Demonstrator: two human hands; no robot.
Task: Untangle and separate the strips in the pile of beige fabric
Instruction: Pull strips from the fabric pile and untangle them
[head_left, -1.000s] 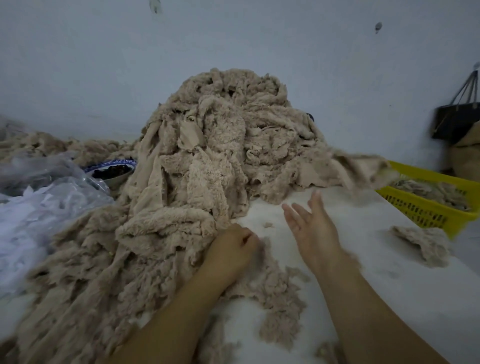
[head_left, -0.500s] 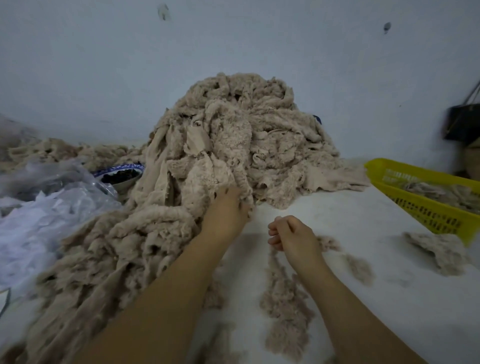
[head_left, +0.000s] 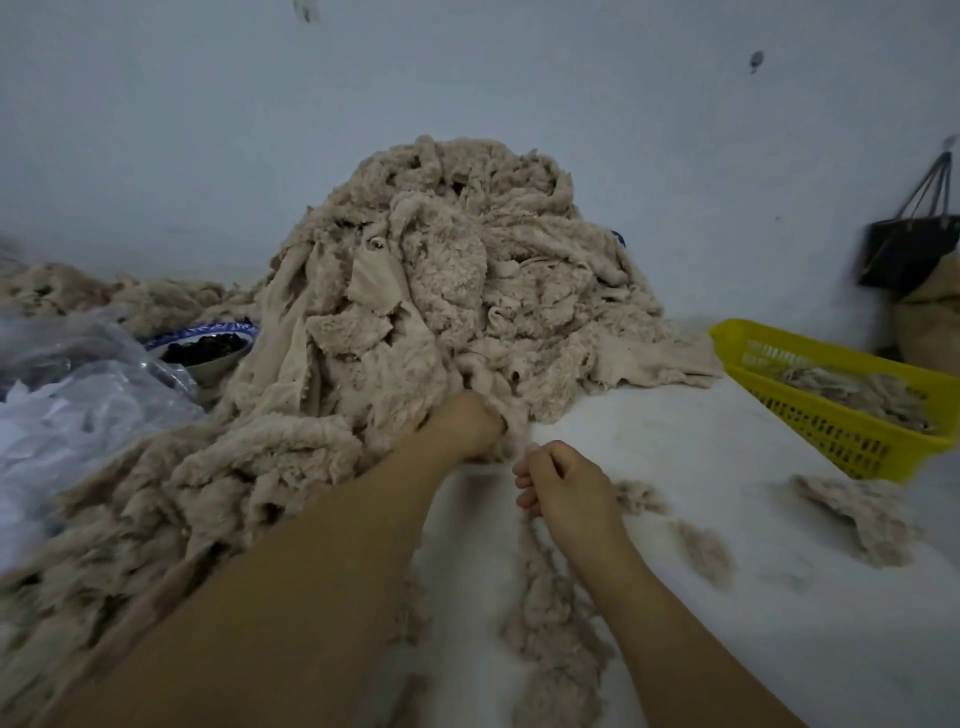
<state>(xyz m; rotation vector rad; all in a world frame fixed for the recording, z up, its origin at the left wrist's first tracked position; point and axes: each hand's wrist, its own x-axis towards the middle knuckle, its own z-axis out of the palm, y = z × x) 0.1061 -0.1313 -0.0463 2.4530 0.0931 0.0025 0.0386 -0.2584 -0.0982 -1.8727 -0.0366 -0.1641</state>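
On my head camera, the pile of beige fabric (head_left: 441, 291) heaps against the wall at the back of the white table (head_left: 675, 426). My left hand (head_left: 462, 426) is buried in the pile's near edge, fingers curled into a fold of the cloth. Just right of it, my right hand (head_left: 563, 483) is curled around the top of a fluffy strip (head_left: 550, 613), which trails from the pile's foot toward me along the table. Right of the pile sits a yellow basket (head_left: 841, 447) holding beige pieces, with a loose scrap (head_left: 862, 514) in front of it. Left of the pile are a patterned bowl (head_left: 208, 345) and crumpled plastic bags (head_left: 88, 395).
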